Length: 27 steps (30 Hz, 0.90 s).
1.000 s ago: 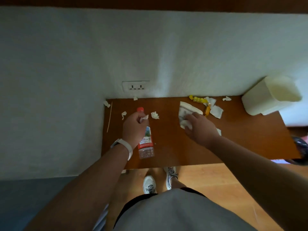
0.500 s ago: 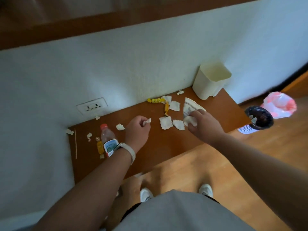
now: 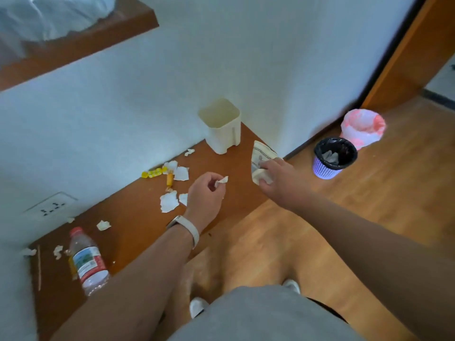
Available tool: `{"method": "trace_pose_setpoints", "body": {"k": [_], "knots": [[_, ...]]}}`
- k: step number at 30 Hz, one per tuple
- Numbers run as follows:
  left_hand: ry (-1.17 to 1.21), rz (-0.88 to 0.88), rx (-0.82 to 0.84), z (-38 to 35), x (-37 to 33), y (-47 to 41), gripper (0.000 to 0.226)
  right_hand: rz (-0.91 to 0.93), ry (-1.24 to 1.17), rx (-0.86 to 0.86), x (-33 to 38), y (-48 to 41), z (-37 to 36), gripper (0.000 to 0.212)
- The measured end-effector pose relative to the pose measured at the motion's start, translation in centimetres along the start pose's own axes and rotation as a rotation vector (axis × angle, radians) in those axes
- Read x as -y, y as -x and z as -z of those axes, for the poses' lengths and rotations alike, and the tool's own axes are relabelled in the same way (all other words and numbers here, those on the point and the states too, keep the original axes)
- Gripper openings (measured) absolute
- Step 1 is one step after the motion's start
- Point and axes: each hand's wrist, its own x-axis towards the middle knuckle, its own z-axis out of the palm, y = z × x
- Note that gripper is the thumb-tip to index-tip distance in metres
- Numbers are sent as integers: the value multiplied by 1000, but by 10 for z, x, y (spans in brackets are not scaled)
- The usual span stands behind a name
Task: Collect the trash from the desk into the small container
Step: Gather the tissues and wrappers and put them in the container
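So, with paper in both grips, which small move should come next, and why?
Probably carry both loads to the cream container and drop them in: the left-hand grip pinches a paper scrap, the right-hand grip holds a crumpled wrapper, and the container stands open just behind.

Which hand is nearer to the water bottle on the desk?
Left. The left hand, pinching a paper scrap, is right of the bottle; the right hand, gripping crumpled paper, is farther right.

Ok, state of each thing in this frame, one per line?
small container: upright, open-topped, no trash visible inside.
water bottle: lying on its side, red cap on.
left hand: pinching a paper scrap.
right hand: gripping crumpled paper.
purple floor bin: upright, lined, holding trash.
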Motion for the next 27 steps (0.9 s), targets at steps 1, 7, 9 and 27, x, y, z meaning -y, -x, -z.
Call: {"method": "trace_pose_setpoints", "body": {"k": [1, 7, 9, 27], "knots": [[-4, -7, -9, -11, -11, -1, 4, -2, 2, -6, -15, 2, 8, 40], [-17, 7, -12, -61, -56, -5, 5, -9, -67, -45, -86, 7, 47, 38], [-20, 13, -25, -71, -68, -5, 5, -19, -84, -64, -102, 9, 56, 38], [-44, 63, -99, -87, -88, -71, 4, 23, -123, 32, -124, -62, 66, 41]]}}
